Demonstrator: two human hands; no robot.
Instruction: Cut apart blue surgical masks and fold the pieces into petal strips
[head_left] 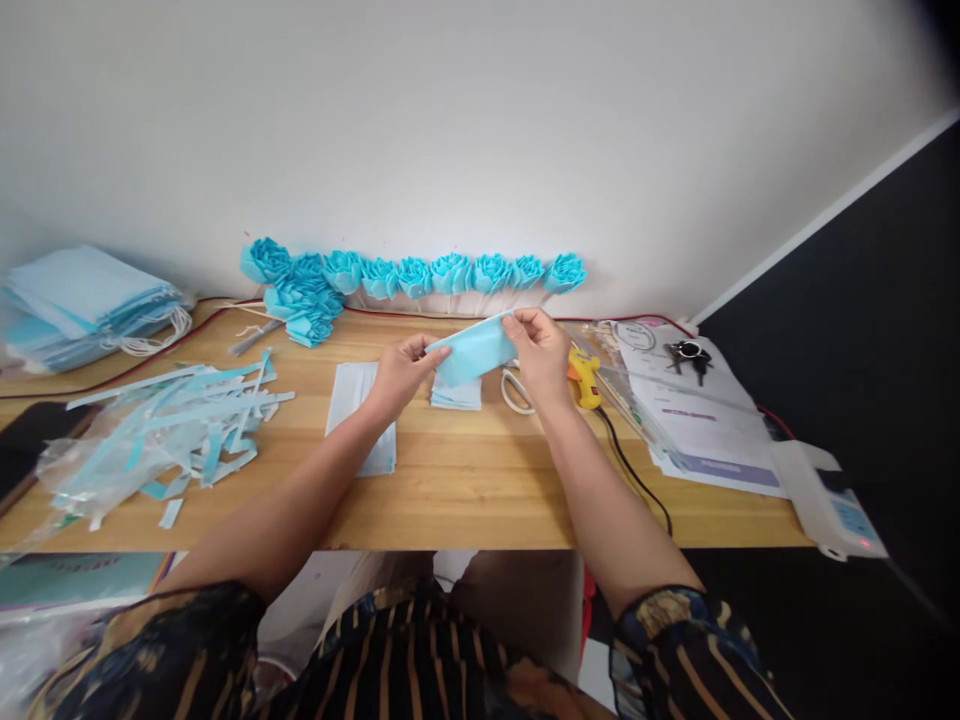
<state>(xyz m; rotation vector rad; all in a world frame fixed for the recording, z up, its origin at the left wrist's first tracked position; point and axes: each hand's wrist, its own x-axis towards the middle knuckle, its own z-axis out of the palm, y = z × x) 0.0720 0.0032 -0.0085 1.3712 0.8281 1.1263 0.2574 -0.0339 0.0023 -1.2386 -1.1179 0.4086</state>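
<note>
"So, what's at the centre?"

"A sheet (478, 350), held up over the desk (480, 490). It's light blue, thin and soft-looking, a long rectangle with a paler strip along the top, tilted up toward one o'clock."

"And the hands?"

"Both grasping it: the left hand (403, 375) pinches the nine o'clock end, thumb on the face; the right hand (541, 350) pinches the upper corner at two."

"What's close by?"

"Small flat pieces (457, 398) at six, a smooth white loop (516, 391) at five, and a hard yellow glue gun (585, 378) at four, with a black cord."

"Further out?"

"Ruffled, layered blue flowers (451, 272), lined up along the wall (465, 130) from eleven to one, some bunched at ten. Pleated masks (361, 415) lie at eight; thin, curling scraps (214, 415) and crinkly clear plastic (97, 470) spread beyond. A floppy pile (90, 300) with white cords sits past nine. Metal keys (688, 358) rest on flat papers (697, 425) around three."
</note>
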